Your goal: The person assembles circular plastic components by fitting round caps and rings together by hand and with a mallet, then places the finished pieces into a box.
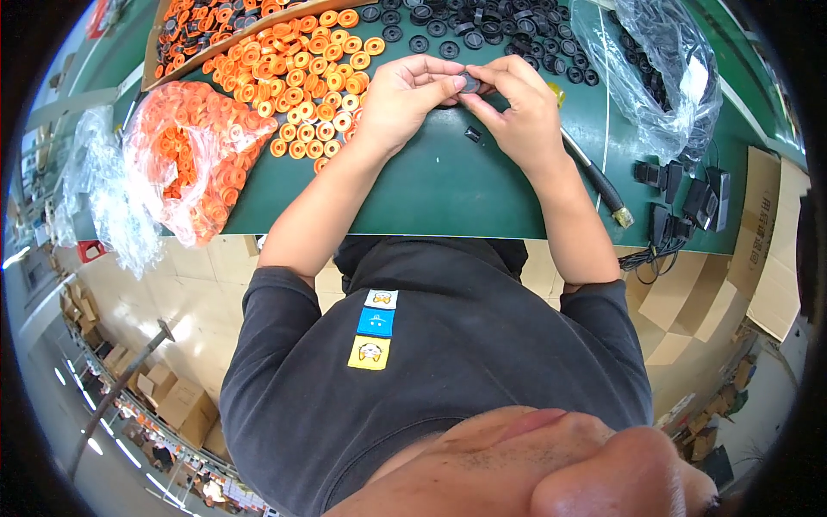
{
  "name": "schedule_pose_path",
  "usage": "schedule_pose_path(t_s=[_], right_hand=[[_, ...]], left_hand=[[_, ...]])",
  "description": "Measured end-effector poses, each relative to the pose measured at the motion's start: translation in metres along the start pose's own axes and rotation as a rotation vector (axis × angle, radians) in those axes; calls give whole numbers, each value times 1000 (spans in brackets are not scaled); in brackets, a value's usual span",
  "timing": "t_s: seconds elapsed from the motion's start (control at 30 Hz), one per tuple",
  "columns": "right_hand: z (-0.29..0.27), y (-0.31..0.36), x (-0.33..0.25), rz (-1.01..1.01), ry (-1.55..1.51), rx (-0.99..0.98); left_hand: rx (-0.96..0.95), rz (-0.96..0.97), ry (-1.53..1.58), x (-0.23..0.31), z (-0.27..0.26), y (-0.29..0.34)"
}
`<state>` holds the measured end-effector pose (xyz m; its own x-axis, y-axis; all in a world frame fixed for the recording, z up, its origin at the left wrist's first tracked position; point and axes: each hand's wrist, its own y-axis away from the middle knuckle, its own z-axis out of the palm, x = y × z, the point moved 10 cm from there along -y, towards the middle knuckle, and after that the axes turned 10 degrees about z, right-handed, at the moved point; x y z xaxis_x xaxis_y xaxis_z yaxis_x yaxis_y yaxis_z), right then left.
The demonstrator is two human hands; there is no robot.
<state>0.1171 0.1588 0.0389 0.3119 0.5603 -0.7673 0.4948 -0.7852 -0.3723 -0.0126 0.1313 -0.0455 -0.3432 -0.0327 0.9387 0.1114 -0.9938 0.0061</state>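
Both hands meet over the green table [413, 194] around a small black round cap [469, 84]. My left hand [408, 96] pinches it from the left with thumb and fingertips. From the right, my right hand [520, 105] grips the same piece, its thumb beneath and forefinger on top. Fingers cover part of the piece. Just below the hands lies a small black block [473, 133]. Loose orange round caps [297, 77] spread left of my left hand. Beyond the hands are many loose black round caps [482, 30].
At left sits a clear bag of orange caps [194, 164]; at far left, a box of mixed orange and black pieces [202, 39]. A clear bag with black pieces [663, 69] lies at right. A black-handled tool [603, 185] and black adapters with cables [689, 202] lie near the right edge.
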Motion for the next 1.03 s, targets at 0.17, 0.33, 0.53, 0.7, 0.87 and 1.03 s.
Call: schedule_pose_path(t_s=[0.17,0.33,0.53,0.7,0.87,1.03], right_hand=[[5,-1,29,220,-277,-47],[12,1,47,393,-578,-90],[15,6,53,465,-526,-127],[21,8,56,507,-527,-158],[25,12,61,595,-614,-186],[27,12,65,643,-624,-264]], left_hand=[[17,116,-48,10,7,1],[-49,396,-243,37,17,5],[13,249,-254,25,12,5],[16,215,-176,19,7,3],[22,186,-189,16,8,3],[17,111,-159,8,7,1]])
